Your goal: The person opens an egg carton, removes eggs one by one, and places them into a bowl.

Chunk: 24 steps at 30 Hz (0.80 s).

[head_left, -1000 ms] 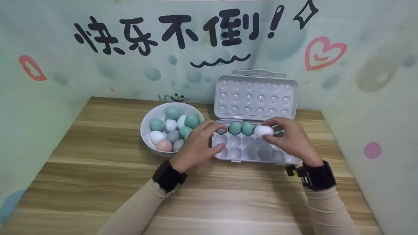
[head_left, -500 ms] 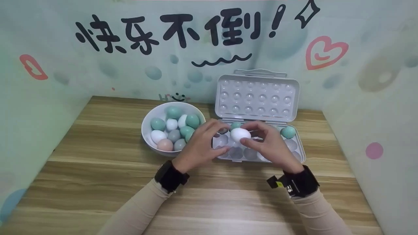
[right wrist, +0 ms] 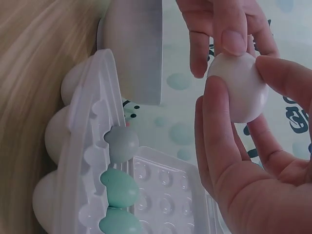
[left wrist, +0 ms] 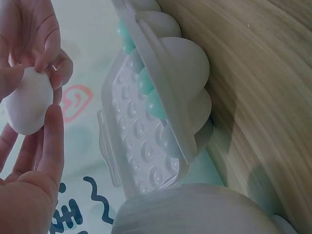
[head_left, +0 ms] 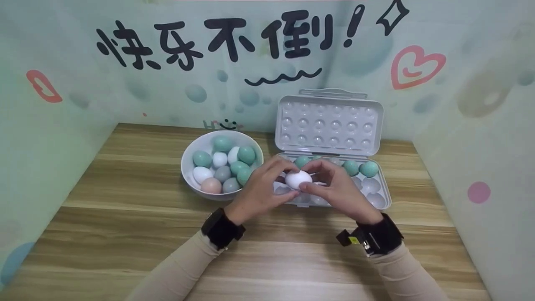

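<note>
A white egg (head_left: 298,180) is held between both hands above the front of a pale egg carton (head_left: 378,200). My left hand (head_left: 260,188) has its fingertips on the egg's left side. From the right, my right hand (head_left: 339,190) pinches it between thumb and fingers; the right wrist view shows this grip closely. Along the carton's back row sit green eggs (head_left: 369,169) and grey eggs (right wrist: 123,144), partly hidden by the hands in the head view. Behind them the carton's dimpled lid (head_left: 328,146) stands up, swung back.
Left of the carton stands a white bowl (head_left: 189,167) heaped with several green, white and grey eggs and a pink egg (head_left: 211,185). Both rest on a wooden table (head_left: 125,200). A printed cloth backdrop (head_left: 159,96) encloses the back and sides.
My right hand has carried the white egg leftward from over the carton's right part to my left hand. The left hand has shifted slightly right, and its fingers now meet the egg.
</note>
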Motion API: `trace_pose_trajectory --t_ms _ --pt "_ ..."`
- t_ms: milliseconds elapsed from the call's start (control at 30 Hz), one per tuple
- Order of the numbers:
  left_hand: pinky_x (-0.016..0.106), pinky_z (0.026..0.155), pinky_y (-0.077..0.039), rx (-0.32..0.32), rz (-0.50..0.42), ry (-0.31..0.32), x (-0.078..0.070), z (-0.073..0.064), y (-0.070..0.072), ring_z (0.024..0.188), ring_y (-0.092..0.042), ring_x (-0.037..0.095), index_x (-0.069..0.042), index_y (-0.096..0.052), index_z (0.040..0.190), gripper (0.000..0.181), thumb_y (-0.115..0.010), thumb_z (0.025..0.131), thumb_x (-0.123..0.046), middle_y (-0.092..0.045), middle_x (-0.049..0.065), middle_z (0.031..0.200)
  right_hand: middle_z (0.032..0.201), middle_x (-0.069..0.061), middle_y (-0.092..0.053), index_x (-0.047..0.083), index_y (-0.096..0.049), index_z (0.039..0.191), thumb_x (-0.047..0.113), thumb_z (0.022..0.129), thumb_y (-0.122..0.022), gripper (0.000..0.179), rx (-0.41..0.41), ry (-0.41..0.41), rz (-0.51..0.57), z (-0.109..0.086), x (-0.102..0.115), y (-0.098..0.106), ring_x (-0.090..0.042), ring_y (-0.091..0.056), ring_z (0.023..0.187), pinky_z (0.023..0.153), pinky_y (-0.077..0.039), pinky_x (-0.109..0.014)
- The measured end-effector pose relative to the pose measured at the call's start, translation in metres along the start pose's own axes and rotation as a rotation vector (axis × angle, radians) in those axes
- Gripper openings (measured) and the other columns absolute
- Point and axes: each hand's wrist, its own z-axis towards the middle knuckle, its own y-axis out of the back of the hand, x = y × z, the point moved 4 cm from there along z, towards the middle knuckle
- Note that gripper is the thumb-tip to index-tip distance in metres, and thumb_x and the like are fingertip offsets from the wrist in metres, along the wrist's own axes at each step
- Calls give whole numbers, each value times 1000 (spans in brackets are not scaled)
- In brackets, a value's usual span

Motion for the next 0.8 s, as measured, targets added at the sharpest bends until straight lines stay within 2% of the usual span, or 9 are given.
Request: trace_pose_trajectory --t_ms 233,333,433,567,800 --pt "31 92 -58 -34 44 -53 0 0 -1 110 -62 18 -7 -68 119 36 -87 89 -15 -67 5 118 121 -10 -70 6 -68 123 13 93 -83 34 25 15 32 -1 2 -5 -27 -72 111 92 -60 -33" --pt "32 93 -58 -26 60 -33 0 0 1 109 -63 18 -8 -68 118 36 -87 89 -17 -68 5 117 121 -8 -71 8 -69 123 15 94 -82 32 29 40 7 0 2 -5 -25 -72 112 95 -59 -34" --pt "34 92 -58 -18 75 15 1 1 7 106 -62 18 -8 -68 118 36 -87 90 -18 -68 5 117 123 -6 -72 9 -69 125 17 96 -81 32 18 68 -17 0 3 -2 -25 -70 115 98 -59 -37" --pt "32 91 -59 -26 97 84 5 3 24 105 -62 17 -9 -68 119 36 -87 89 -17 -68 4 118 127 -5 -71 8 -68 128 19 98 -78 33 -34 85 -42 -1 3 3 -27 -67 122 101 -59 -41" --pt "26 92 -58 -48 117 218 17 2 69 111 -62 16 -9 -68 117 36 -87 88 -13 -68 3 118 127 -7 -70 8 -67 130 19 99 -77 35 -121 74 -115 -3 1 10 -25 -66 123 102 -57 -42"
